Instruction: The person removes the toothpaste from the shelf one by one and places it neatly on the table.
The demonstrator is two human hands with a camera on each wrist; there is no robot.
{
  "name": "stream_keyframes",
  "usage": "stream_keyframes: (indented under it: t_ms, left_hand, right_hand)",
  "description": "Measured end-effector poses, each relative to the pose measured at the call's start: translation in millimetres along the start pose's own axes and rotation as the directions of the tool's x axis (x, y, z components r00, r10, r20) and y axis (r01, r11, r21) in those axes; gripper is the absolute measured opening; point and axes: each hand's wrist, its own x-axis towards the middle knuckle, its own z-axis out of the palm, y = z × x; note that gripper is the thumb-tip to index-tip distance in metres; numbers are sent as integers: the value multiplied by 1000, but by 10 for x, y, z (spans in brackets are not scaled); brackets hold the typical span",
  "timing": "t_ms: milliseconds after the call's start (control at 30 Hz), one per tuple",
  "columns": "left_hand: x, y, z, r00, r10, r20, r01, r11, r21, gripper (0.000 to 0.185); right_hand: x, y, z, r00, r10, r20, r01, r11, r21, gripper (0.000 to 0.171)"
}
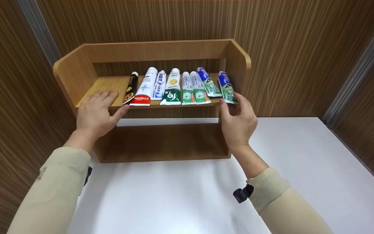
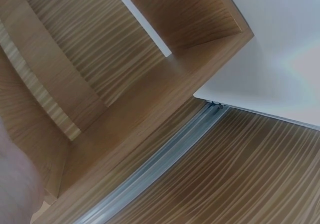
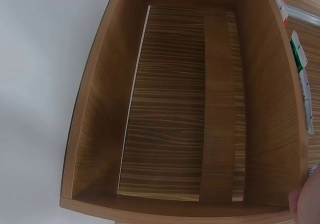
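Observation:
Several toothpaste tubes lie in a row on the upper board of a wooden shelf (image 1: pixel 109 83), caps toward the back. My left hand (image 1: pixel 96 112) rests at the board's left end, fingers extended, its thumb close to the black tube (image 1: pixel 130 87). At the right end, my right hand (image 1: pixel 239 125) pinches the flat tail of a blue-and-green tube (image 1: pixel 226 87) between thumb and fingers. Between them lie a red-and-white Colgate tube (image 1: pixel 144 86), a slim white-and-blue tube (image 1: pixel 159 86), a green-and-white tube (image 1: pixel 173 86), two pale green-and-white tubes (image 1: pixel 188 89) and another blue-and-green tube (image 1: pixel 208 83).
Below the tubes is the shelf's lower compartment (image 1: pixel 167 143), its inside also showing in the right wrist view. The shelf stands on a white table (image 1: pixel 161 195), against a wood-grain wall (image 1: pixel 287 65). A metal strip (image 2: pixel 170 154) runs along the left corner.

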Motion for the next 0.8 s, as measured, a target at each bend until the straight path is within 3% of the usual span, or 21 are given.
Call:
stream_keyframes:
  t_ms: [267,467,600,800]
  left_hand:
    - [-9,13,-2,1000,-9,-11,9,1000,-10,89]
    - [-20,13,-8,1000,-4,-16,4,1000,-13,87]
    - [-19,13,-10,1000,-4,-15,4,1000,-13,87]
    - [-18,16,-10,1000,-10,-7,10,1000,-11,88]
  right_hand:
    - [-15,-66,-85,1000,-6,-2,6,998,65,45]
    - [10,-137,-104,991,129,23,-131,985,112,50]
    - [46,-159,-124,967,245,65,-252,959,128,50]
    - [91,-152,-175,904,380,197,-412,896,164,56]
